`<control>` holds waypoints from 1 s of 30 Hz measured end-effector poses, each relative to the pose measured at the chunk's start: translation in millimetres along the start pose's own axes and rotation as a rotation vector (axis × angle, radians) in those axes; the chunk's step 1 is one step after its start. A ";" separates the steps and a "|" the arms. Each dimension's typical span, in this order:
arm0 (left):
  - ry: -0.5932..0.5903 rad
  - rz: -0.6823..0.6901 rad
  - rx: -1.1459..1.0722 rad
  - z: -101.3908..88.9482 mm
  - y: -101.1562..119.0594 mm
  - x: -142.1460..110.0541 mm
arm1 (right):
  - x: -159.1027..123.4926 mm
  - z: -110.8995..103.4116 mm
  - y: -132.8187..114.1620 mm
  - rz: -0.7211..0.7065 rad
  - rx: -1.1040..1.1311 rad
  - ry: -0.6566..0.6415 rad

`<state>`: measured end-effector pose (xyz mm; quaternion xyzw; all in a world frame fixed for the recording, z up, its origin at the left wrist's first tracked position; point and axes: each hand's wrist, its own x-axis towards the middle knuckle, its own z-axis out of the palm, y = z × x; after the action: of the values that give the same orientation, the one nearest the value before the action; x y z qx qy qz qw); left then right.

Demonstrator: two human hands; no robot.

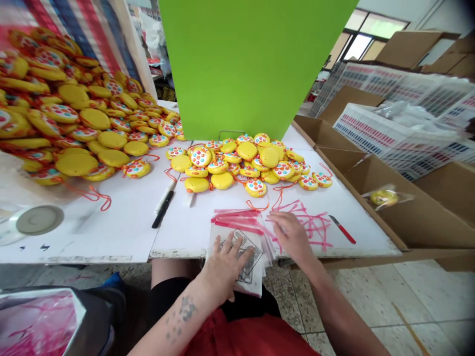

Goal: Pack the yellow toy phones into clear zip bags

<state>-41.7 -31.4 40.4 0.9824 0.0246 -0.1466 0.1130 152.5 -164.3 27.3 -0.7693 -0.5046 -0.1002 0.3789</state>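
Note:
My left hand (226, 264) lies flat with its fingers spread on a stack of clear plastic bags (243, 289) at the table's front edge. Pink strips (237, 225) run along the bags' top ends, and black print shows on the uppermost bag. Just right of the stack, my right hand (291, 235) is closed in a pinch at a thin pink strip; its fingertips partly hide it. Loose pink strips (315, 227) are scattered beside and beyond that hand. Behind the bags sits a pile of yellow toys (247, 151) with coloured dots and orange cords.
More yellow toys (98, 118) fill the left side. A red-handled knife (343, 230) lies at right, a black marker (163, 210) at left. A green board (256, 64) stands behind. Cardboard boxes (393, 232) hold one bagged toy (384, 198). A bag of pink strips (37, 321) is lower left.

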 end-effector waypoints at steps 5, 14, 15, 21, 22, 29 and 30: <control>0.172 -0.267 0.134 17.5 8.3 -11.6 | -0.5 31.5 -7.5 -0.116 -0.113 -0.146; 0.419 -0.289 0.141 29.1 0.2 -4.3 | 43.7 67.6 -13.9 -0.077 -0.039 -0.429; 0.431 -0.290 0.131 31.1 -0.2 -2.3 | 46.3 70.3 -13.2 -0.057 -0.020 -0.442; 0.463 -0.330 0.106 36.7 11.0 5.8 | 18.0 60.7 2.1 0.108 0.026 -0.186; 0.459 -0.344 0.102 35.5 13.8 6.5 | 9.1 58.5 5.0 0.144 0.036 -0.165; 0.391 -0.415 0.105 27.7 17.7 5.8 | -22.6 69.9 -4.8 0.186 0.137 -0.178; 0.380 -0.407 0.102 27.4 16.4 4.3 | -23.0 72.3 -8.0 0.187 0.143 -0.174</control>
<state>-44.0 -53.6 17.1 0.9715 0.2349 0.0195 0.0251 118.3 -129.4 -31.2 -0.7897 -0.4674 0.0386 0.3954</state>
